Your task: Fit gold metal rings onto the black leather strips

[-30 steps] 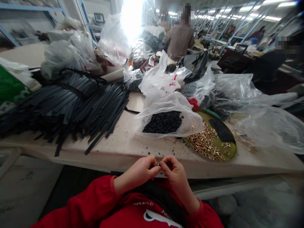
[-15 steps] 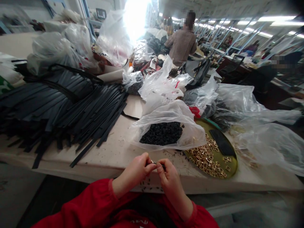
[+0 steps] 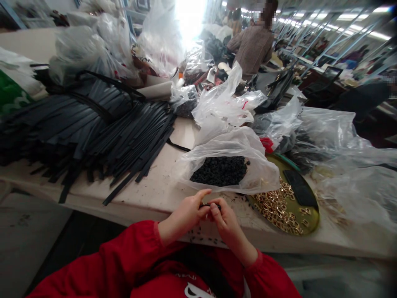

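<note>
My left hand [image 3: 185, 214] and my right hand [image 3: 226, 221] meet at the near edge of the table [image 3: 155, 194], fingertips pinched together on a small dark piece [image 3: 208, 205] between them. Both wrists wear red sleeves. Just beyond my hands lies a clear plastic bag of small black rings [image 3: 221, 169]. To the right of it sits a round brass-coloured tray [image 3: 305, 221] holding several small gold buckles [image 3: 276, 209] and a flat black object [image 3: 300, 188].
A big heap of black straps [image 3: 93, 128] covers the table's left side. Clear plastic bags [image 3: 341, 140] crowd the middle and right. A person in a brown top [image 3: 252, 47] stands at the far end with their back turned. Shelving lines the background.
My hands have risen from my lap to the table's edge, still pinched together on the small piece. The view has shifted slightly to the left.
</note>
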Motion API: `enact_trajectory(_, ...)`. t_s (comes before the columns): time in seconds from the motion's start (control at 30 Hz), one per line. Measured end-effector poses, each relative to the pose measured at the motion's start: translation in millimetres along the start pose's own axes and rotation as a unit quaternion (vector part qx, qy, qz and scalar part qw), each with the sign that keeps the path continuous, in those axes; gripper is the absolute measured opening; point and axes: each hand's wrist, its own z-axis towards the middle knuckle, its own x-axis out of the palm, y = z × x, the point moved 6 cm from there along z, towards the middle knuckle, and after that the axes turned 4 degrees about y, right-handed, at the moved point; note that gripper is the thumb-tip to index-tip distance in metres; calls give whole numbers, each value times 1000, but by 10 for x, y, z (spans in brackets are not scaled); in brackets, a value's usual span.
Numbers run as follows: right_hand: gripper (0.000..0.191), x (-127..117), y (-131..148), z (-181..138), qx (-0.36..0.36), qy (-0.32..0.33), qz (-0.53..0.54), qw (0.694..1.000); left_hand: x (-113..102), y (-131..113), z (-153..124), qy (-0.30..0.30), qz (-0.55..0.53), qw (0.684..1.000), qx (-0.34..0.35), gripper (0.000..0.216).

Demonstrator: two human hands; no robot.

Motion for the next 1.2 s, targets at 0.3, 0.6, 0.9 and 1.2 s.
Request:
enact_trajectory(0.3, 19, -13, 28, 9, 19, -26, 28, 999, 51, -46, -102, 49, -93, 994, 16, 51)
enact_trajectory(0.6, 23, -672, 66, 377, -41, -119, -206, 970, -74, 57, 12, 1, -70, 997, -12, 29)
enact_trajectory(0.9, 13, -587, -172, 849, 9, -7, -440, 898, -68, 94, 35, 0, -89, 995, -51, 28)
enact_trajectory(1.2, 12, -587, -310, 891, 59, -11, -384, 921, 4, 40, -13, -8, -69, 997, -35, 27)
